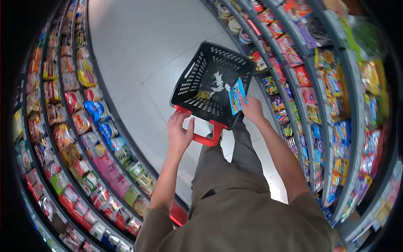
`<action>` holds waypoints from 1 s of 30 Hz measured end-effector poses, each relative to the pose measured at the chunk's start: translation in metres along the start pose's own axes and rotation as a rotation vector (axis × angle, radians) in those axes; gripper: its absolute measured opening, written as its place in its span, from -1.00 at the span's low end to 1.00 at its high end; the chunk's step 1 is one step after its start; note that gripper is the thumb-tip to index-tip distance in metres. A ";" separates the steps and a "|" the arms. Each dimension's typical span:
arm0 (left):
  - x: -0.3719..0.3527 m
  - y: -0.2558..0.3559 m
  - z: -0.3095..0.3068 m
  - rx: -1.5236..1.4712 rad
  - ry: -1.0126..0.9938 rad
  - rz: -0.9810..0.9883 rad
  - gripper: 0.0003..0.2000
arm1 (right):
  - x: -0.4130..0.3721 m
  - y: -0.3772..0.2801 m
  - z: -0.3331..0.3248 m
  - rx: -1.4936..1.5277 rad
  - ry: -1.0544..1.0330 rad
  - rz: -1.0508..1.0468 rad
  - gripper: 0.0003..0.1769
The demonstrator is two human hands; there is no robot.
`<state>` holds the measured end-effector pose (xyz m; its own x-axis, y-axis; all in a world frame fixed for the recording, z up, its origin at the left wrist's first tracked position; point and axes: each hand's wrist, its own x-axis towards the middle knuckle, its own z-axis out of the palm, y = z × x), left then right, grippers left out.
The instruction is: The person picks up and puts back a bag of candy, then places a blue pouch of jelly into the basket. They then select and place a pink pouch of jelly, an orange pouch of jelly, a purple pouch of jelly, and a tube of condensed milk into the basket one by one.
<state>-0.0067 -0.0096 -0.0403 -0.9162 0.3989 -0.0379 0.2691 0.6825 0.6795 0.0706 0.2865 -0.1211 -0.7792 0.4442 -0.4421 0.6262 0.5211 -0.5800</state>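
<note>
A black plastic shopping basket (pixel 180 87) with a red handle (pixel 215 133) hangs in front of my legs, its mouth towards me. My left hand (pixel 179 131) is closed round the left part of the red handle, at the basket's near rim. Between the fingers of my right hand (pixel 252 109) is a light blue snack packet (pixel 236 95), tilted upright over the basket's right side. Inside the basket lie a white crumpled-looking item (pixel 217 82) and a small yellowish packet (pixel 204 95); I cannot make out their kinds.
Curved by the lens, a shelf of bagged snacks (pixel 69 101) runs along the left. To the right, another shelf (pixel 331 84) holds colourful sweet packets, with round tubs (pixel 234 26) at its far end. Pale floor tiles (pixel 138 46) lie between them.
</note>
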 end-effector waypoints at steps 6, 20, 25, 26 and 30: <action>0.022 -0.019 0.010 0.275 0.002 0.057 -0.93 | 0.150 0.052 0.163 -0.279 -0.075 0.117 -0.67; 0.020 -0.045 -0.002 0.084 -0.194 -0.036 -0.74 | 0.283 0.216 0.402 -0.684 -0.508 0.271 -0.68; 0.020 -0.052 0.001 0.089 -0.147 0.012 -0.75 | 0.279 0.214 0.408 -0.717 -0.567 0.231 -0.56; 0.019 -0.053 0.000 0.078 -0.156 0.032 -0.76 | 0.277 0.188 0.399 -0.634 -0.418 0.174 -0.50; 0.018 -0.054 0.001 0.049 -0.136 0.028 -0.79 | 0.301 0.148 0.402 -0.323 -0.109 -0.434 -0.31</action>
<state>-0.0371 -0.0389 -0.0780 -0.8604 0.4950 -0.1210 0.3106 0.6977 0.6455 -0.0825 0.2043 -0.6150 -0.9551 0.0697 -0.2881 0.2102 0.8445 -0.4926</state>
